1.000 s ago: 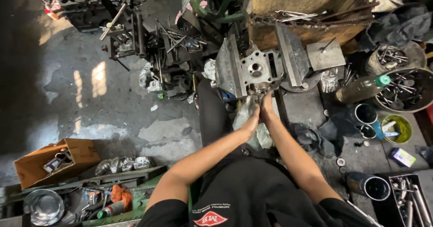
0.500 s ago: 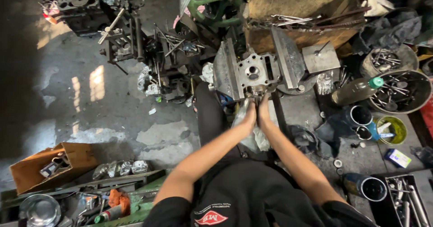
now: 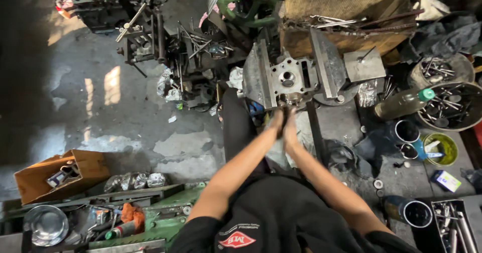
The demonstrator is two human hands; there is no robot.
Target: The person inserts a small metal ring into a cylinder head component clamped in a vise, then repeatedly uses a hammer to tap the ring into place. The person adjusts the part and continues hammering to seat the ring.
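We can't tell what the hands [image 3: 284,124] grip: fingertips pressed together hide it, below the metal engine block [image 3: 290,77]. Cardboard box [image 3: 55,175] contents too small to make out. Parts tray [image 3: 454,226] cut off at frame bottom.

On the near left I see an open brown cardboard box [image 3: 60,175] holding metal parts, and just right of it a row of crinkled silvery plastic packets [image 3: 134,180]. On the right, a small flat blue-and-white carton [image 3: 446,180] lies on the floor, with a green-capped bottle [image 3: 404,103] lying farther off. A red-and-white logo patch [image 3: 237,241] sits on my black shirt, nearest of all.
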